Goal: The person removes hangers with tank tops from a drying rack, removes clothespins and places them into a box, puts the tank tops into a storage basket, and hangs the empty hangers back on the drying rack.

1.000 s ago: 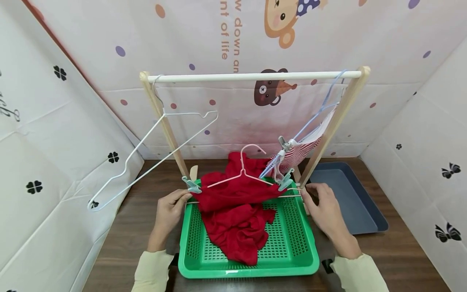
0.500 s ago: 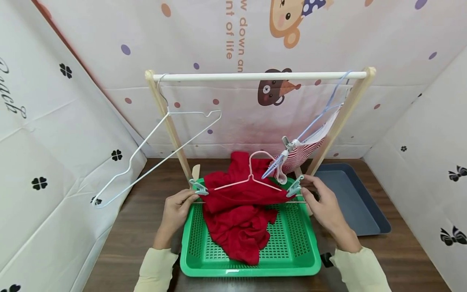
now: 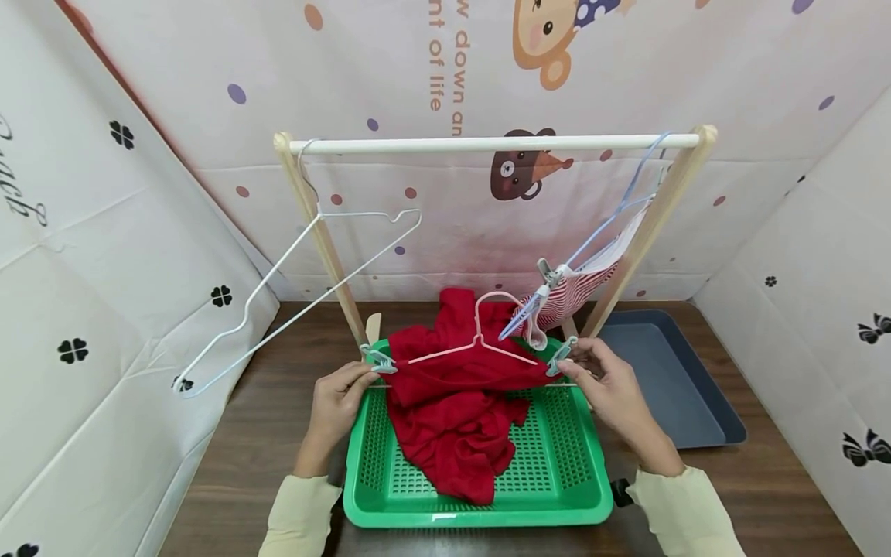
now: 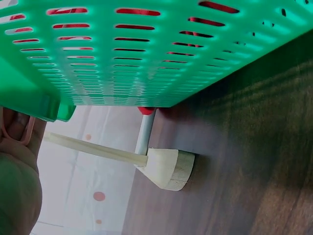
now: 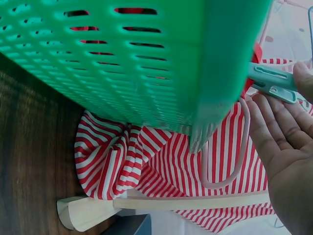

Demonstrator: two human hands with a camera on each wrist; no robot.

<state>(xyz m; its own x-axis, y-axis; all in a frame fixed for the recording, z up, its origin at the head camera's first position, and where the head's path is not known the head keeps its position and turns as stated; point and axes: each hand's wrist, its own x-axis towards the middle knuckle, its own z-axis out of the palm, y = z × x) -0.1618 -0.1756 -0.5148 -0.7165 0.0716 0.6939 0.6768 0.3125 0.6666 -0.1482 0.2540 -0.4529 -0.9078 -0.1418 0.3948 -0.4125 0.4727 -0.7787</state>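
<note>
A red garment (image 3: 462, 445) lies partly in the green basket (image 3: 480, 520), its upper part draped at a pink hanger (image 3: 445, 354). Two mint clothespins grip the cloth at the hanger's ends: a left clothespin (image 3: 379, 360) and a right clothespin (image 3: 561, 356). My left hand (image 3: 337, 406) pinches the hanger's left end, just below the left clothespin; the left wrist view shows the pink loop across the fingers (image 4: 19, 128). With thumb and fingers, my right hand (image 3: 616, 391) pinches the right clothespin, which shows at its thumb (image 5: 304, 81) in the right wrist view.
A wooden rack with a white rail (image 3: 452, 145) stands behind the basket. On it hang a white hanger (image 3: 278, 271) at left and a blue hanger (image 3: 599, 232) at right with red-striped cloth (image 3: 574, 298). A dark grey tray (image 3: 671, 379) lies at right.
The pink hanger's hook has tilted to the right. My right hand has moved from the hanger's right end onto the right clothespin. The left hand keeps its hold on the left end.
</note>
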